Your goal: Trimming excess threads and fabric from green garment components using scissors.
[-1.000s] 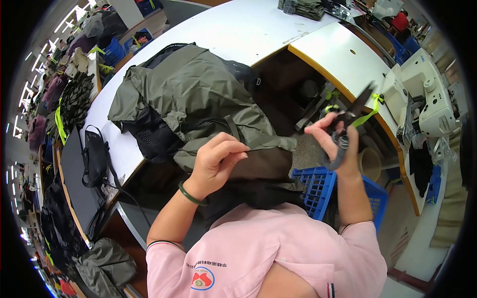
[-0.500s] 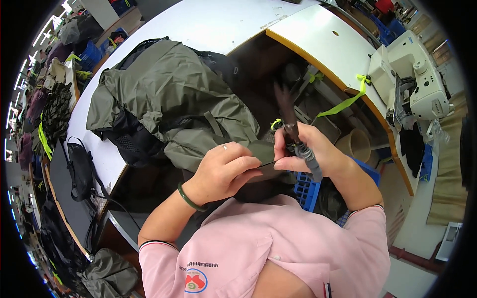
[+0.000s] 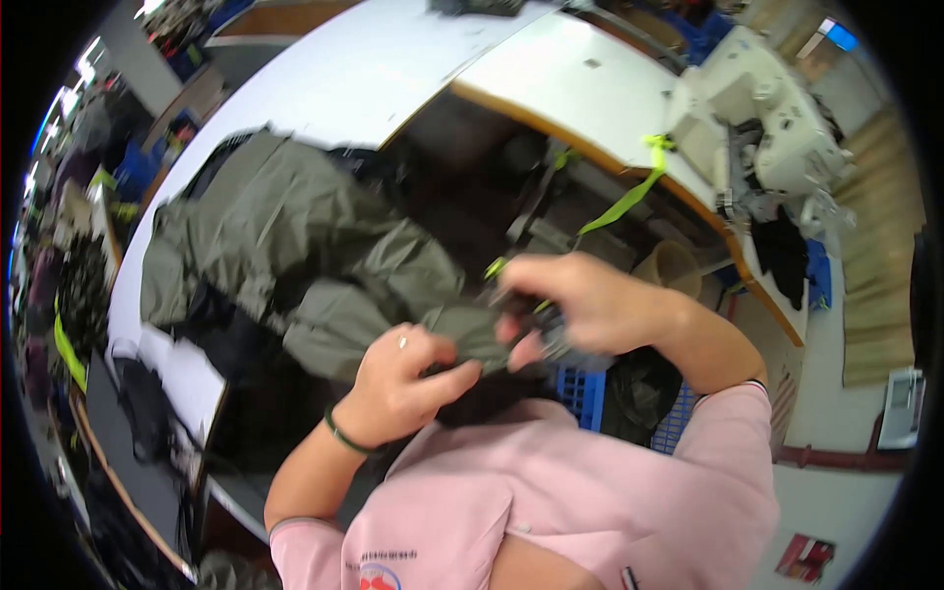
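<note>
The hands have drawn apart: half a second ago their fingertips met over a thin dark strand, and now a gap shows between the left hand (image 3: 408, 383) and the right hand (image 3: 600, 305), with no strand to be made out. The left hand's fingers are curled inward beside the near edge of the olive-green fabric piece (image 3: 275, 216); whether they pinch cloth or strand, I cannot tell. The right hand's fingers are bent around the handles of the scissors (image 3: 556, 332), their tips a little apart and smeared by motion. The blades, which pointed up and away from the body, are now too blurred to follow, so it stays unclear whether the strand is cut; the separation suggests a break in the close work at that edge. The fabric piece lies in a heap on the white table (image 3: 324, 88), its near end hanging over the table's edge toward the body. Below the right hand stands a blue plastic crate (image 3: 580, 395); beyond, at right, a sewing machine (image 3: 782, 123).
</note>
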`<state>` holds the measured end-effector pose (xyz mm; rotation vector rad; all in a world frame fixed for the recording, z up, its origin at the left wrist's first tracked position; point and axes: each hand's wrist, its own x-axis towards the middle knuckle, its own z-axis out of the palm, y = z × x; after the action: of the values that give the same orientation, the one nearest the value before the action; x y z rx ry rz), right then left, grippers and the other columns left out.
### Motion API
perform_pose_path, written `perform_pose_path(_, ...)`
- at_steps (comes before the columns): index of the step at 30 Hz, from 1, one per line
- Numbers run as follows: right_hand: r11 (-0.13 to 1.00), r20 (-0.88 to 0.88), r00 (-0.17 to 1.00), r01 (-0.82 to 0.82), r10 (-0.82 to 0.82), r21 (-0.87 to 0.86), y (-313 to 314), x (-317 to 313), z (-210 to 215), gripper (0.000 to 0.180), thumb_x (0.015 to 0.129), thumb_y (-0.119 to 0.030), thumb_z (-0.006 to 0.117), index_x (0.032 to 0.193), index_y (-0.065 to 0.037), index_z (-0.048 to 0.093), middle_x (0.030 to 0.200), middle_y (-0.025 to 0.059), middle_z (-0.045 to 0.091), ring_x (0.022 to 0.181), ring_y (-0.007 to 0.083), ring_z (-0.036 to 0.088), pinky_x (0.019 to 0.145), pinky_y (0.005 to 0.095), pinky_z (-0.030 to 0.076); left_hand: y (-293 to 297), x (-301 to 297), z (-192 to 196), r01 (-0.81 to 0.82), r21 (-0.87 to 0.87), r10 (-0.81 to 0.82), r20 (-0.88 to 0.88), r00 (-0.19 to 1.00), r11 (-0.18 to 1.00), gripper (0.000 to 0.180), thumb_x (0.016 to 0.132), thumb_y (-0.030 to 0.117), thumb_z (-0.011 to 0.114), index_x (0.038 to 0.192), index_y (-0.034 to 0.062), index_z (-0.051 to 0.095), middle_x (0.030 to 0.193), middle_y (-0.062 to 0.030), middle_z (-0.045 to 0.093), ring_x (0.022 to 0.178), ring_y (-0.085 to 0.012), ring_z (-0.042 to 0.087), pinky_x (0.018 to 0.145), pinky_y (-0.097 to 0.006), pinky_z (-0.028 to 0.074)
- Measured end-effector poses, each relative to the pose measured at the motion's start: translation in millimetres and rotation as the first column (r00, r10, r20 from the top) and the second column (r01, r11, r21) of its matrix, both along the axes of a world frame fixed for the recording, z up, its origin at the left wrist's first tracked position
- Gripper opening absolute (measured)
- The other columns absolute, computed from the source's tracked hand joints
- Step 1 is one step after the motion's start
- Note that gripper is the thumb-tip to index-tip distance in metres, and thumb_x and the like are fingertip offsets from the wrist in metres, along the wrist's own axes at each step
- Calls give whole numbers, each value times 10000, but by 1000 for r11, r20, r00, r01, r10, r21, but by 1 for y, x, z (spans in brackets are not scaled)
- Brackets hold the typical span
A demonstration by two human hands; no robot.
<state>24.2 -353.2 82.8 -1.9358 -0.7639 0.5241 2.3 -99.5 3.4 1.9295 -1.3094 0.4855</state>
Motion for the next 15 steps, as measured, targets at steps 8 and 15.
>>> perform_pose_path(8,971,-111,975,-204,190,-122,11,-1,-12,267,817,-102,706,1002,13,550,910,150,633,846,298,633,752,370,491,-5,-5,7,21,17,-22,34,999,1000,238,684,54,735,912,121,726,814,-27,566,610,-194,506,527,-332,397)
perform_pose_path(15,998,-373,927,48,-32,33,-28,-8,-2,234,829,-78,746,964,-13,567,836,14,589,772,65,564,686,246,490,-1,1,1,8,-41,-4,95,995,999,282,639,91,701,918,129,716,858,-40,537,609,-187,491,527,-320,394)
